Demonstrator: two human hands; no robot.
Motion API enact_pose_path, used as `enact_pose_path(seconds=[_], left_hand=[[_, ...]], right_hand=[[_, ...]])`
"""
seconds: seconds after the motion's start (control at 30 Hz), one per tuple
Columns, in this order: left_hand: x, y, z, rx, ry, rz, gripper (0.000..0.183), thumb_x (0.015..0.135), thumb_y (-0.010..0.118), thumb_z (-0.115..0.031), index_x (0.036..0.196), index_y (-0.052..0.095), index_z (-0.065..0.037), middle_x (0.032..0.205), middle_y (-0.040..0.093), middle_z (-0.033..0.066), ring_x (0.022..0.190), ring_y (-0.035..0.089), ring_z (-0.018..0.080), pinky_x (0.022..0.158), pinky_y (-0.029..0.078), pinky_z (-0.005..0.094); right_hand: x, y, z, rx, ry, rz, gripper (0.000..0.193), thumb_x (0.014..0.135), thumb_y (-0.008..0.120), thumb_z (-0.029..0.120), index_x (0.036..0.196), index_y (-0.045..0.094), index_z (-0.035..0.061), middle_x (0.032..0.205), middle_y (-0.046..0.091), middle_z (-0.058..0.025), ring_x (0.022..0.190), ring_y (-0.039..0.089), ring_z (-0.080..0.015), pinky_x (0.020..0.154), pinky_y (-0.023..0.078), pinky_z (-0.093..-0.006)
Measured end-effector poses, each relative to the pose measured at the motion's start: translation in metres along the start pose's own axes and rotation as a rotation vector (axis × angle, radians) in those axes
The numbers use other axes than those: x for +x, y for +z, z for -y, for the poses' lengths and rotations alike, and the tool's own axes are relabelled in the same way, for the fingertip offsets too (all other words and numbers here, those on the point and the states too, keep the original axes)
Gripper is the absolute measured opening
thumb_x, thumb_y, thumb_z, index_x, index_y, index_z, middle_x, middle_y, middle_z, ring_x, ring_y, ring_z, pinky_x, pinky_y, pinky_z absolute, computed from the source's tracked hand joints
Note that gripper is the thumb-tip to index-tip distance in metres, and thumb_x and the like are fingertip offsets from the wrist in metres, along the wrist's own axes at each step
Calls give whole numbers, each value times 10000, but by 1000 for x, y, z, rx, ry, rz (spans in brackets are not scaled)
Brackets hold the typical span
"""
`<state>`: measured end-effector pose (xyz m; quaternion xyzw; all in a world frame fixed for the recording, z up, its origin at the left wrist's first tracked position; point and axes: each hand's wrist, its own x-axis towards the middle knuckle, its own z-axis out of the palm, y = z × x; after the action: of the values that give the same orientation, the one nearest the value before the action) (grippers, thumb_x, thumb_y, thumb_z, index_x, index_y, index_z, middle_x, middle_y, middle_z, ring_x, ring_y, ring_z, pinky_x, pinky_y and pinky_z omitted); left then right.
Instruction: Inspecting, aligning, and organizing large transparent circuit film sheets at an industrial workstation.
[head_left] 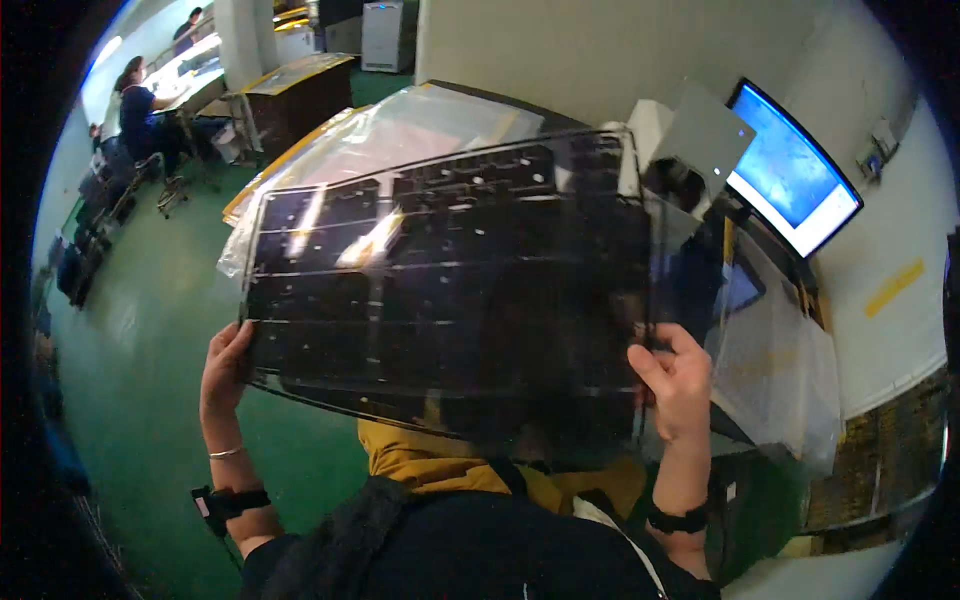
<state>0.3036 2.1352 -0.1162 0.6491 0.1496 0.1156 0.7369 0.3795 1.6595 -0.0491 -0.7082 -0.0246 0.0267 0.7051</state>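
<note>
A large dark, glossy film sheet (pixel 440 300) with rows of fine lines and small pale marks is raised in front of my body. It is partly see-through, and bright light reflections streak its upper left area. My left hand (pixel 226 362) pinches its left edge near the lower corner, thumb on the near face. On the other side, my right hand (pixel 678 378) grips the right edge, with the thumb toward me and some fingers behind the sheet. The sheet is tilted, its right end higher than its left.
Behind the sheet stands a table with stacked clear plastic sheets (pixel 400 125). To the right are a lit monitor (pixel 795 170), a grey box-shaped device (pixel 700 140) and a clear plastic bag (pixel 775 370). A dark cabinet (pixel 300 100) and seated people (pixel 140 110) are farther off at left.
</note>
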Motion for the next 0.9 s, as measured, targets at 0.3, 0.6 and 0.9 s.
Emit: enact_pose_path(seconds=[0.3, 0.6, 0.9], left_hand=[[5, 29, -17, -2, 90, 54, 267, 865, 546, -220, 965, 575, 25, 839, 582, -9, 739, 521, 56, 663, 428, 206], [21, 16, 2, -215, 122, 54, 298, 871, 515, -198, 1068, 530, 25, 940, 594, 58, 779, 575, 124, 706, 472, 245], [40, -165, 104, -358, 390, -322, 319, 928, 415, -155, 1230, 426, -52, 1094, 547, 63, 966, 545, 101, 575, 479, 169]], right_hand=[[-11, -56, -32, -227, -233, -193, 238, 752, 694, 118, 703, 462, 98, 640, 421, 58, 617, 393, -45, 575, 337, -196], [-34, -62, -13, 87, -132, -434, 232, 889, 506, 265, 920, 571, 45, 915, 553, -19, 816, 500, -125, 733, 410, -261], [-52, -133, -27, -99, -482, -737, 232, 905, 480, 219, 962, 564, 11, 882, 511, -4, 805, 454, -92, 734, 361, -214]])
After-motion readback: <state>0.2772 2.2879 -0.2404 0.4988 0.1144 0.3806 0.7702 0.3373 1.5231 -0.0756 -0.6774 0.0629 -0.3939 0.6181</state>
